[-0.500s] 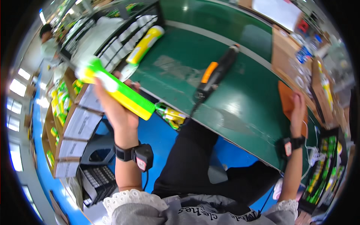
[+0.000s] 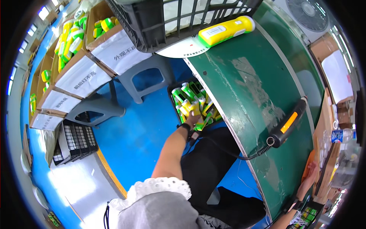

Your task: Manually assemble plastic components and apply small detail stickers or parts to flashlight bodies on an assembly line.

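My left hand [image 2: 193,119] reaches down beside the table into a black crate [image 2: 174,100] full of green-and-yellow flashlights. Its fingers are closed around a yellow flashlight [image 2: 195,108] among the others; the fingertips are partly hidden. At the table's right side, my right hand [image 2: 312,172] is open, its fingers lying by an orange sheet [image 2: 307,165] and holding nothing that I can see. On the green table [image 2: 244,89] lies a black electric screwdriver [image 2: 286,124] with an orange switch. Another yellow-and-green flashlight [image 2: 225,31] rests at the table's far left edge on a white card [image 2: 183,49].
A black plastic basket [image 2: 152,32] stands beyond the flashlight. Labelled cardboard boxes [image 2: 82,78] with flashlights line the left, above grey stools [image 2: 146,74]. The screwdriver's cable [image 2: 228,155] hangs over the table edge. A plastic bottle [image 2: 341,136] and cardboard [image 2: 324,118] are at right.
My left hand, which held a green-and-yellow flashlight up in the air, has gone down into the crate below. The view has swung left. My right hand stays by the orange sheet.
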{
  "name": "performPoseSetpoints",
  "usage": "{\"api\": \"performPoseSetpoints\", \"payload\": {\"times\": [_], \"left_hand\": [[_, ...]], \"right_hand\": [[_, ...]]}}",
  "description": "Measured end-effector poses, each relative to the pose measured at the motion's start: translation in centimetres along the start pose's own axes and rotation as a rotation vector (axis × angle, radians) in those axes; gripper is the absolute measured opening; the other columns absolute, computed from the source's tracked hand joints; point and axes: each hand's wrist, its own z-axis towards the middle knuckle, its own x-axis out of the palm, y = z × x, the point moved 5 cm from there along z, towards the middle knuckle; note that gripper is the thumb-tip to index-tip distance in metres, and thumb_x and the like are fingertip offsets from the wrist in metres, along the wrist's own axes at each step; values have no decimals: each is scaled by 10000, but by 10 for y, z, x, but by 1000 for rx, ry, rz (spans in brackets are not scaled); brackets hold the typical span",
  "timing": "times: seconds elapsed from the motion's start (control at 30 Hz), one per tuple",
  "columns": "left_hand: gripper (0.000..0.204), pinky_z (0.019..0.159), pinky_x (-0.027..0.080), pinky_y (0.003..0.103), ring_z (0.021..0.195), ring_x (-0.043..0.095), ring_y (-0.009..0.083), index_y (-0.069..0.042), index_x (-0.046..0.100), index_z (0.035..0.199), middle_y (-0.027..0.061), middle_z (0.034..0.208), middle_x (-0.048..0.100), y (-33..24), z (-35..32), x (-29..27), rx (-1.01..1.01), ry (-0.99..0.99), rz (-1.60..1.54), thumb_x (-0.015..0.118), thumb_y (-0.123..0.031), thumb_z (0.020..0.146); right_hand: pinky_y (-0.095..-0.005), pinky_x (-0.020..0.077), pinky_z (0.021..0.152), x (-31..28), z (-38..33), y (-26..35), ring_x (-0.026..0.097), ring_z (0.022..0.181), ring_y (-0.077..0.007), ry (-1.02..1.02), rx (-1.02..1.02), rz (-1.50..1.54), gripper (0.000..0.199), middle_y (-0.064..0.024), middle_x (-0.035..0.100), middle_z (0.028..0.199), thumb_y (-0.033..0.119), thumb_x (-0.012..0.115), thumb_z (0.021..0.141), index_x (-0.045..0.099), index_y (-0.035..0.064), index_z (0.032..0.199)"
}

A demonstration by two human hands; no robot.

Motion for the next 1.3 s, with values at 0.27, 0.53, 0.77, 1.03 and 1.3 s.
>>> {"api": "performPoseSetpoints", "payload": {"times": [0.27,0.53,0.77,1.03,1.3], "left_hand": [[465,899,415,360,1041,526,341,-94,520,1173,219,1106,553,19,70,1,394,-9,608,581,-132,713],[299,805,432,446,959,543,368,-72,551,1001,204,1002,581,50,-72,-74,317,333,1340,376,-285,886],[217,717,449,414,854,600,322,-45,616,946,194,905,625,58,-197,-186,244,641,1438,539,-137,765],[235,715,473,436,822,598,354,-37,642,841,196,873,621,-72,-317,-55,318,522,2113,501,-206,759],[334,693,483,418,790,599,345,-97,667,889,161,832,631,-122,-427,45,437,554,2391,501,-374,801]], "right_hand": [[-242,341,854,23,-2,13,468,896,-119,34,-13,-34,343,-22,490,908,324,351,948,510,25,1003],[-223,349,829,23,-4,29,470,902,-112,76,-27,-305,182,-25,487,877,159,423,917,523,10,946],[-266,372,820,48,-15,71,497,881,-220,395,-386,-337,231,-98,477,942,54,608,721,535,4,935],[-333,391,810,26,-20,49,530,844,-230,271,-385,-177,195,-72,551,867,123,632,728,578,46,898],[-456,328,891,12,-24,48,554,788,-220,188,-453,-238,184,-46,576,795,190,654,718,598,98,867]]}}
